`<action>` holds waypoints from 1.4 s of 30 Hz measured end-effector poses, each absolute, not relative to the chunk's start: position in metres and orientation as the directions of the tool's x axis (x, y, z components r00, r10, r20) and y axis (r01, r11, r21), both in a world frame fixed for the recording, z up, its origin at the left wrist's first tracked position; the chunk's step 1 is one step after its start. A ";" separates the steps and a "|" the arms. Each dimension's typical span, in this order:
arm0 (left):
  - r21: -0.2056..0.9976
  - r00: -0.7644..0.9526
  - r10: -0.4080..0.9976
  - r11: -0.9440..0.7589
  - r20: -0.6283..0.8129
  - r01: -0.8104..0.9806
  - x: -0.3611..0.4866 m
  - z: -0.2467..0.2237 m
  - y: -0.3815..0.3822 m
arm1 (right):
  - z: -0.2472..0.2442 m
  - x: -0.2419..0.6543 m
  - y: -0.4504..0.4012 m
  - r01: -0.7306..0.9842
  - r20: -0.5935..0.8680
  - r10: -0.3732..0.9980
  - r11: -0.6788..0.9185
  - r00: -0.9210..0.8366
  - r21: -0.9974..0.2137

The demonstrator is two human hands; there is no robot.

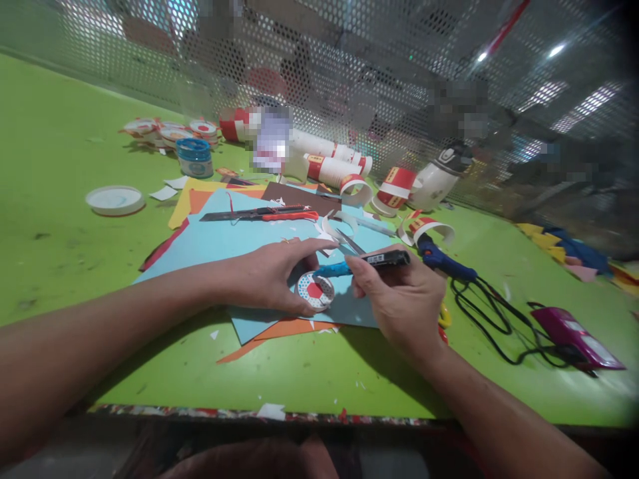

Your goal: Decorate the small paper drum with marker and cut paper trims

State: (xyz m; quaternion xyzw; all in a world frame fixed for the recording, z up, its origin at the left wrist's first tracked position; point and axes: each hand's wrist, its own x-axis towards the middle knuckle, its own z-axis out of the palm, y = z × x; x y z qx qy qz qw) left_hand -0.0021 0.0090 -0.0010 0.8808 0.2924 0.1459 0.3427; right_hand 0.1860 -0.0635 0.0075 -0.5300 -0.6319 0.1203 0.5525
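My left hand [272, 276] curves around a small round paper cup base [315, 291], white with a red centre and blue dots, its thumb and fingers at the rim. In my right hand [407, 296] is a marker pen [384, 259], black at the rear and blue towards the tip. The pen's blue tip reaches the upper edge of the round piece. Beneath both hands lie light-blue paper sheets [184, 256]. A metal blade [349, 241] shows just behind my right hand, and yellow and red handles [444, 315] peek out beside its wrist.
A utility knife [264, 214] lies across the sheets. Right of my hand are a blue glue gun [446, 259], its black cord and a purple power bank-like box [576, 336]. Cut paper cups [397, 186], a blue paint jar [194, 158] and a white lid [114, 199] stand farther back.
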 end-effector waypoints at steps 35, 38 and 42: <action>0.675 0.794 0.606 -0.607 0.053 0.418 -0.003 0.001 0.007 | 0.008 0.194 -0.066 0.633 0.548 0.825 0.352 0.138 -0.689; 0.674 0.792 0.609 -0.605 0.047 0.425 -0.002 0.002 0.007 | 0.008 0.194 -0.067 0.634 0.543 0.830 0.351 0.130 -0.689; 0.670 0.794 0.606 -0.609 0.047 0.425 -0.002 0.002 0.008 | 0.008 0.193 -0.067 0.617 0.537 0.834 0.358 0.126 -0.701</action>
